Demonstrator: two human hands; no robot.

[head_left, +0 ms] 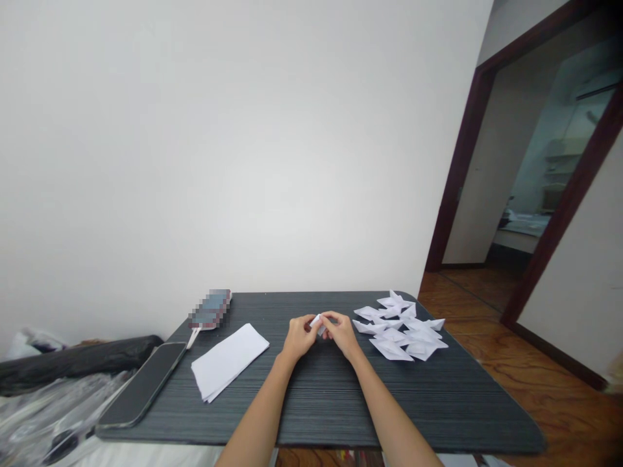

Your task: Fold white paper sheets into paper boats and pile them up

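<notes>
Both hands meet over the middle of the dark table [311, 395]. Left hand [298, 337] and right hand [341, 334] pinch one small white paper piece [317, 322] between them, fingers of both closed on it, thumbs on top. It's held just above the table, likely so the fold can be worked from both sides at once. Piece is tiny and mostly hidden by fingers; fold shape can't be made out.

Right of the hands, near the table's far right corner: a pile of folded paper boats [399, 324], loosely overlapping, looks like a dump spot for finished ones, kept within easy reach of the right hand.

Left of the hands: a stack of flat white sheets [228, 360], angled, near the left hand, looks like the supply of blanks.

Further left: a dark phone [143, 384] lying flat along the table's left edge, screen off. Behind it a blurred-out object [210, 309] with a white cable end beside it; can't tell what it is.

Off the table at left: a black roll [73, 360] and clear plastic wrap [39, 415]. Plain white wall behind, doorway at right.
</notes>
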